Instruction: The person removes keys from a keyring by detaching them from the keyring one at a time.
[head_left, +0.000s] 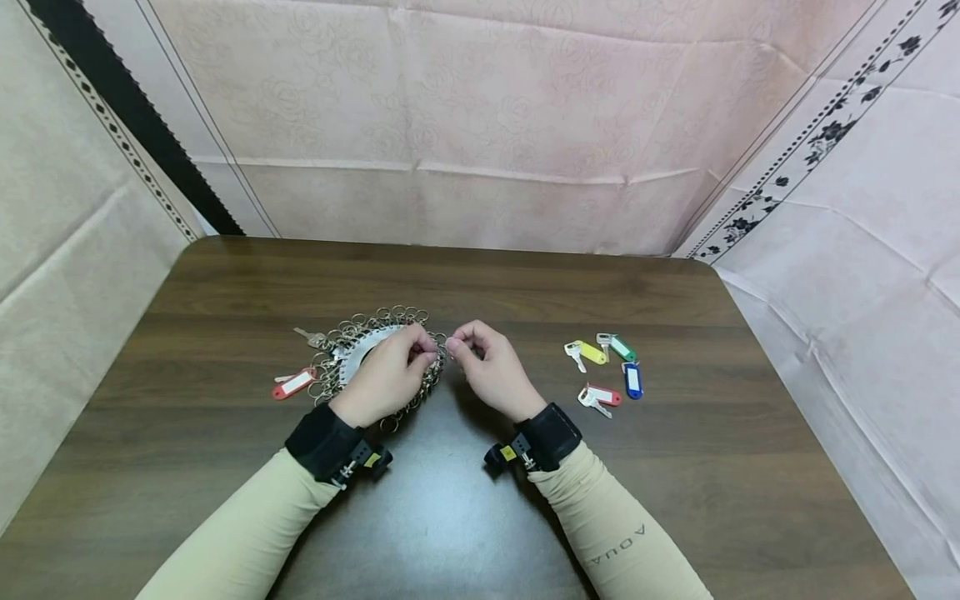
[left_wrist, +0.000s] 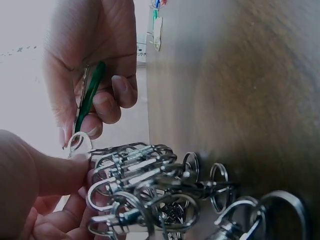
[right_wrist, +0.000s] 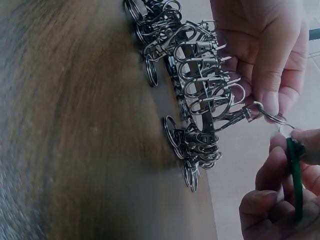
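Observation:
A round key holder (head_left: 356,357) lies at the centre left of the table, edged with swivel clips and split rings. Over its right side, my left hand (head_left: 393,372) pinches one split ring (right_wrist: 270,116) between thumb and forefinger. My right hand (head_left: 491,367) faces it closely, holding a green key tag (right_wrist: 296,182) and a key (left_wrist: 81,95) side by side. The tag's end is right at the pinched ring in the right wrist view. A red key tag (head_left: 295,383) and a loose-hanging key (head_left: 309,337) stick out from the holder's left side.
Right of my right hand lie several tagged keys: a yellow tag (head_left: 592,352), a second green tag (head_left: 622,348), a blue tag (head_left: 633,381) and another red tag (head_left: 604,396). The brown table (head_left: 465,533) ends at a pale cloth backdrop (head_left: 480,125).

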